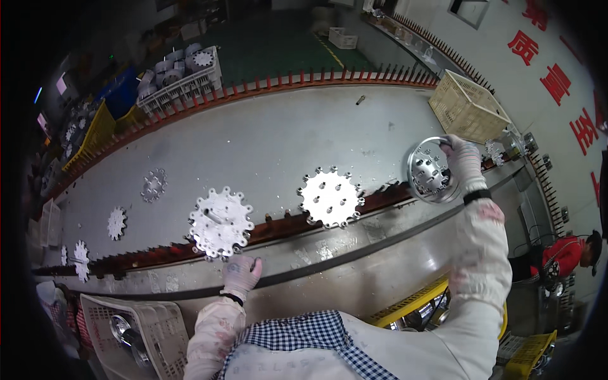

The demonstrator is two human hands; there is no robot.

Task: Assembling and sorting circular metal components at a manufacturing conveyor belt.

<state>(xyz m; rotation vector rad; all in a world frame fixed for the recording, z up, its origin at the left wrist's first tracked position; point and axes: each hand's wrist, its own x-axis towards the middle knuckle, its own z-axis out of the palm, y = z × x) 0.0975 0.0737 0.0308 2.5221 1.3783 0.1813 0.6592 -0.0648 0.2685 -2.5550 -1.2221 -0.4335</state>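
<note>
My left hand, in a pale glove, is at the near lower edge of a flat silver disc with a scalloped, lobed rim. Its thumb stands apart from the fingers; whether the fingertips touch the disc I cannot tell. My right hand, also gloved, is raised at the right and grips the edge of a round shiny metal ring. Inside the ring's outline shows a studded metal piece; whether it sits in the ring or behind it is unclear. Between my hands stands another lobed disc with several studs.
Several smaller lobed discs, one of them a grey disc, line the left of the metal bench. Red pegs edge its far side. A cream crate stands far right, a white crate near left, a yellow crate near right.
</note>
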